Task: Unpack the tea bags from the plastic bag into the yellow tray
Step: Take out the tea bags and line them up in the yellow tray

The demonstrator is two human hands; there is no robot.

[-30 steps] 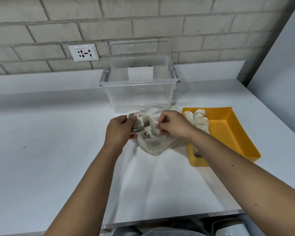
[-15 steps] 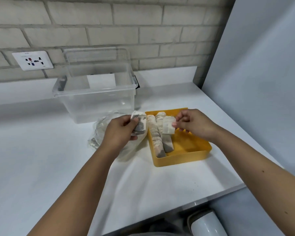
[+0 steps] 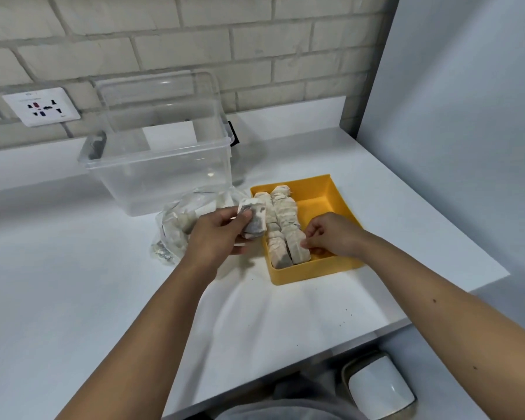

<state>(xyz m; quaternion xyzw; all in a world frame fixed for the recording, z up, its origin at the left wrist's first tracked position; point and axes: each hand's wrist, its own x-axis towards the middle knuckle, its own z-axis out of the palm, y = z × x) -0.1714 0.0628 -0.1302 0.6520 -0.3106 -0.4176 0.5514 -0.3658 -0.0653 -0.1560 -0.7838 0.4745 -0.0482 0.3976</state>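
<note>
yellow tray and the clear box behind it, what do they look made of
Yellow tray: looks like moulded plastic, opaque, fairly matt; even colour, thin straight walls. Clear box: probably rigid transparent plastic, glossy; see-through walls, and its rim catches highlights.

Left hand [image 3: 215, 234] grips a grey-stained paper tea bag [image 3: 255, 221]; right hand [image 3: 331, 237] pinches the nearest pale tea bag [image 3: 300, 253] in the square yellow plastic tray [image 3: 315, 272].

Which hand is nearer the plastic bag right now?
Left. The left hand is beside the plastic bag, holding tea bags; the right hand is over the yellow tray.
</note>
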